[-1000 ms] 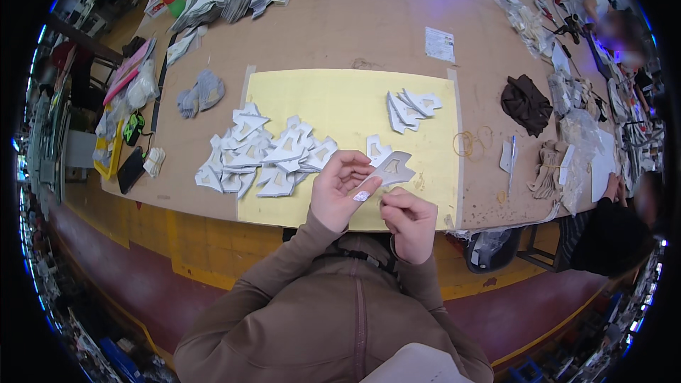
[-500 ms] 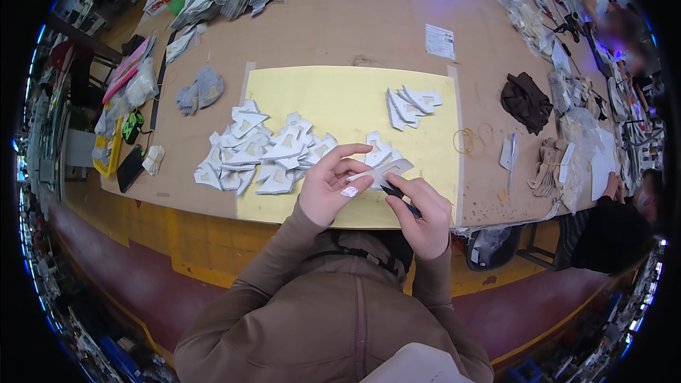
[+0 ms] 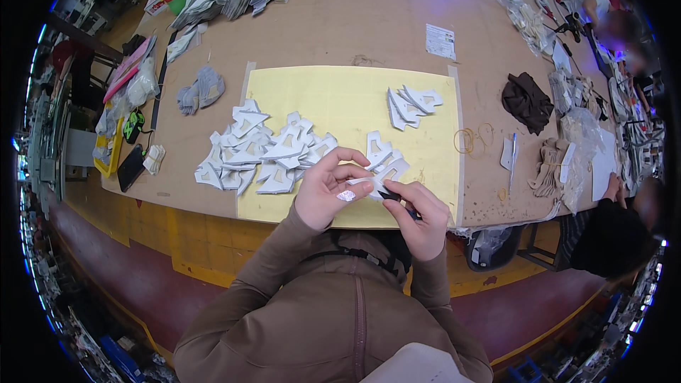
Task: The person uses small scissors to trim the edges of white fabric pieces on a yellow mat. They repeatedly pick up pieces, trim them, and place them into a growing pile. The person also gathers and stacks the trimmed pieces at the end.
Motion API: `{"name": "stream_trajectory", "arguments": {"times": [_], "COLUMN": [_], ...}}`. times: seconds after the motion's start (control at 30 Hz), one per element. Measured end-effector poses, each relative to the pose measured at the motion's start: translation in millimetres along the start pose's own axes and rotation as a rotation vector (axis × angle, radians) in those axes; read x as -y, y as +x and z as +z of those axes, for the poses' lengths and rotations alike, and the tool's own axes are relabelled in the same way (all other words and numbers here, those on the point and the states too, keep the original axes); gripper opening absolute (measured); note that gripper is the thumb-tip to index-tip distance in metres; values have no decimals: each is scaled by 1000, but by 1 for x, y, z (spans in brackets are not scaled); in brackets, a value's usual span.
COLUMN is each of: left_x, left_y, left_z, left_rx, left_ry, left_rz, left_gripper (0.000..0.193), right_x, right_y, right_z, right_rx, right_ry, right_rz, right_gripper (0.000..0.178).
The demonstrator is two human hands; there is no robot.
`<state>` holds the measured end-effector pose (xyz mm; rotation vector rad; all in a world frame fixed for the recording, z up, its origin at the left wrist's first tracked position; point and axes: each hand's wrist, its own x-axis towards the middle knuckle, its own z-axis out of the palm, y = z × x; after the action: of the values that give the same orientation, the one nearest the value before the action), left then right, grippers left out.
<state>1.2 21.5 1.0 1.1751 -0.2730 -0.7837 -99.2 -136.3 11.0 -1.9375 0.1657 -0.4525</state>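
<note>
Between the fingers of my left hand (image 3: pixel 323 195) is a small white cut piece (image 3: pixel 377 187), thin, with an opening in it like the others nearby. A shiny silvery patch shows on the left thumb. My right hand (image 3: pixel 422 220) grips a small black hand tool (image 3: pixel 390 194), its tip against the white piece; the fingers hide most of it, so its exact kind cannot be made out. Just beyond my hands lie a few more white pieces (image 3: pixel 378 147). To the left is a large heap of white cut pieces (image 3: pixel 284 149), and a smaller group of them (image 3: pixel 411 106) sits farther right.
A yellow sheet (image 3: pixel 319 92) is taped onto the brown-covered table (image 3: pixel 340 35). Grey gloves (image 3: pixel 201 91) and a phone (image 3: pixel 131 168) lie left; dark cloth (image 3: pixel 526 103), rubber bands (image 3: pixel 474 139) and a pen (image 3: pixel 512 163) lie right. A person (image 3: pixel 610 234) sits at the right edge.
The held white piece has tilted and turned between my fingers. My right hand and the black tool have shifted slightly left; my left hand has barely moved.
</note>
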Motion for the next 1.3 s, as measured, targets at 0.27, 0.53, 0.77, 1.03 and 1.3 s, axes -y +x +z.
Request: {"name": "stream_trajectory", "arguments": {"times": [0.27, 0.53, 0.77, 1.03, 1.3], "left_x": [0, 1, 0, 1, 0], "left_y": [-2, -2, -2, -2, -1], "left_z": [-2, -1, -2, -4, -2], "left_rx": [-8, -17, -19, -8, -19], "left_ry": [-50, -58, -66, -78, -61], "left_rz": [-19, -15, -5, 0, 24], "left_gripper": [35, 37, 37, 38, 35], "right_x": [0, -1, -1, 0, -5], "right_y": [-2, 1, -2, 1, -5], "right_z": [1, -2, 2, -2, 0], "right_rx": [4, 29, 17, 43, 108], "right_ry": [86, 48, 138, 99, 218], "right_rz": [39, -1, 106, 31, 217], "right_gripper": [30, 29, 29, 28, 31]}}
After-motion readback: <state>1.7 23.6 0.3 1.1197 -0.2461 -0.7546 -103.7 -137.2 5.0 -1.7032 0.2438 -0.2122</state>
